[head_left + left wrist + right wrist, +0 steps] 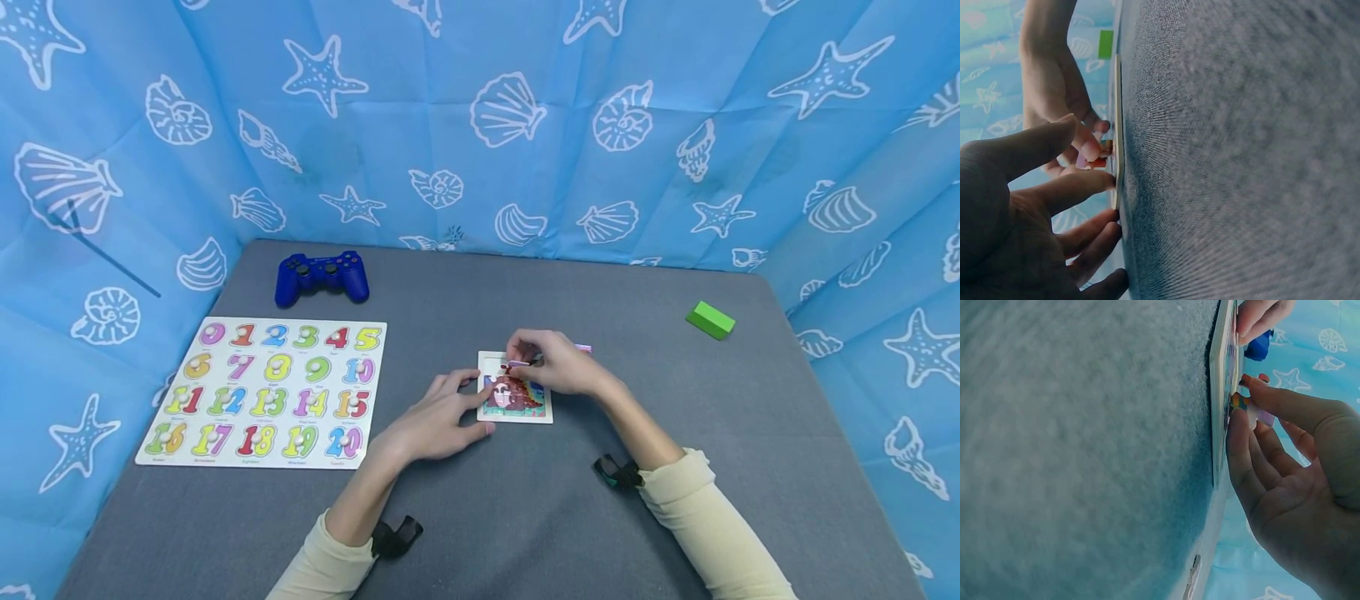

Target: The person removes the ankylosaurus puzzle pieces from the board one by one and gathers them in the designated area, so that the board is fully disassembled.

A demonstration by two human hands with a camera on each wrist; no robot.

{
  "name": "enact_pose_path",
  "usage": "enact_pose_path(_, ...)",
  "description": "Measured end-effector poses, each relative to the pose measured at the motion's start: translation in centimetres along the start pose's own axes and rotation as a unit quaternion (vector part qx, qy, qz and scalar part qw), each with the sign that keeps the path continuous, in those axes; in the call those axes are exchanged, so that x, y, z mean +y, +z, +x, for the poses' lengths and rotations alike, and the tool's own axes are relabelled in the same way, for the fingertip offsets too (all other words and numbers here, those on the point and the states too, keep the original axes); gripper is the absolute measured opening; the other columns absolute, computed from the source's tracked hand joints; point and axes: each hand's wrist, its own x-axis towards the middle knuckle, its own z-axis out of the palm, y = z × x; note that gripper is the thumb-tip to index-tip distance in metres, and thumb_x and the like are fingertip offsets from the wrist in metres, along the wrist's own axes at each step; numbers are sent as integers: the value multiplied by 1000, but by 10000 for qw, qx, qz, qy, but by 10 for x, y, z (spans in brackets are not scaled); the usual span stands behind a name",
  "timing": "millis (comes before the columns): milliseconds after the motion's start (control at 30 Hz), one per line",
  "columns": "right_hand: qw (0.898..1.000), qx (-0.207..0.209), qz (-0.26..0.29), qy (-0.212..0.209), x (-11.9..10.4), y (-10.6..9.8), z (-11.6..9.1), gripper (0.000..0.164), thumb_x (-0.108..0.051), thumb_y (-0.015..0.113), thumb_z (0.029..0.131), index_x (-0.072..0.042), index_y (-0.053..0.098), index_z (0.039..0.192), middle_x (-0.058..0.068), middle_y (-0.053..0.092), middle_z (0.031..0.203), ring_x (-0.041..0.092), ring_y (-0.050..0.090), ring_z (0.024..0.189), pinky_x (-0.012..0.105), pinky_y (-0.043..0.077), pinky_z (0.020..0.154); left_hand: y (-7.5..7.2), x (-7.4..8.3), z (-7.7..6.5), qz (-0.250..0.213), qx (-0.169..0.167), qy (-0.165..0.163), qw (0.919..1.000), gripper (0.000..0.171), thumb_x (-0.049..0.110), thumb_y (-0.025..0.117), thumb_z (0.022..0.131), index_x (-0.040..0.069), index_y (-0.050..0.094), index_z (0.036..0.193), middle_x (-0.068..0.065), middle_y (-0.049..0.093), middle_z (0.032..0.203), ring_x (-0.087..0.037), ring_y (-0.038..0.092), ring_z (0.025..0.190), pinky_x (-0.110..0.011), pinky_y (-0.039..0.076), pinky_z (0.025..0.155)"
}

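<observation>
A small square picture puzzle (516, 419) with a pale border lies on the grey table, its picture largely filled in with pink, red and teal pieces. My left hand (442, 417) rests at its left edge, fingers extended, with fingertips touching the border. Over the puzzle's upper right part, my right hand (558, 364) pinches a jigsaw piece (1261, 416) between thumb and fingers. That piece is tilted above the board, with orange, white and lilac on it. The right fingers hide part of the puzzle's top.
Another flat pinkish piece (583, 348) lies just beyond the right hand. To the left is a number peg board (258, 400), with a blue game controller (322, 277) behind it. A green block (710, 320) sits at the back right. Blue patterned curtain (450, 125) surrounds the table.
</observation>
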Motion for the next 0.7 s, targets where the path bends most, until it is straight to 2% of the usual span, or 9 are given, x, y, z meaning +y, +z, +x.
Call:
enact_pose_path(133,9997,134,201,55,1,-4,-3,11,-5,79,98,-10,71,105,5,73,100,15,69,95,31,58,87,0,0,0,-6,-11,-18,10000,64,43,66,108,22,47,165,-8,29,180,-35,32,160,-64,41,124)
enact_pose_path(333,9975,263,629,157,5,-14,-11,14,-5,77,99,-5,74,112,12,73,103,20,70,91,27,59,80,0,0,0,-10,9,-13,10000,64,43,66,107,21,47,165,-8,29,179,-35,32,160,-64,40,124)
enact_pose_path(567,9906,231,1214,593,15,-30,-30,19,-4,73,102,1,73,120,20,73,107,33,75,91,39,66,78,1,1,0,11,43,-12,10000,63,42,66,108,21,48,164,-8,31,179,-35,32,160,-64,40,124)
enact_pose_path(700,9888,339,1270,710,24,-43,-43,21,-4,73,102,3,72,122,22,74,108,30,77,90,39,66,78,1,1,0,-11,69,5,10000,63,41,66,107,20,48,164,-8,31,179,-35,32,160,-64,41,123)
